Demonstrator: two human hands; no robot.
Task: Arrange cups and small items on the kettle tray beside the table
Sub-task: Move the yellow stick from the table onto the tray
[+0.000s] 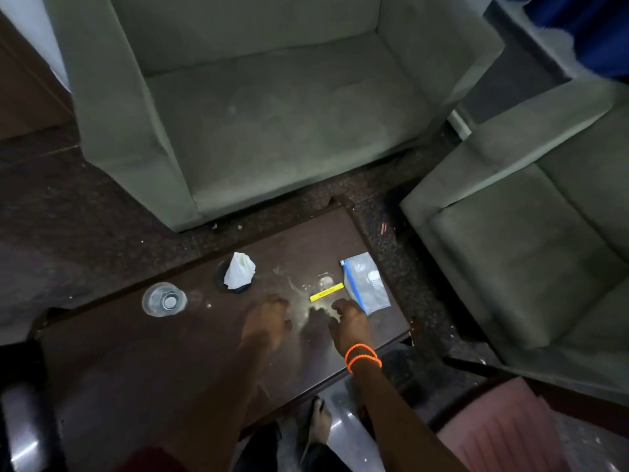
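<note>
Both hands, left (267, 318) and right (350, 320), hover loosely curled and empty over the desk (136, 362). The clear cup (164, 299) looks light and crushable: grip its rim gently. The yellow sachet (326, 292) lies flat, so pinch an edge.

No text can be read; the yellow strip (326, 292) on the bench (136, 352) carries print too blurred.

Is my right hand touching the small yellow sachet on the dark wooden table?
Apart. The head view shows bare tabletop between the right hand and the yellow sachet.
</note>
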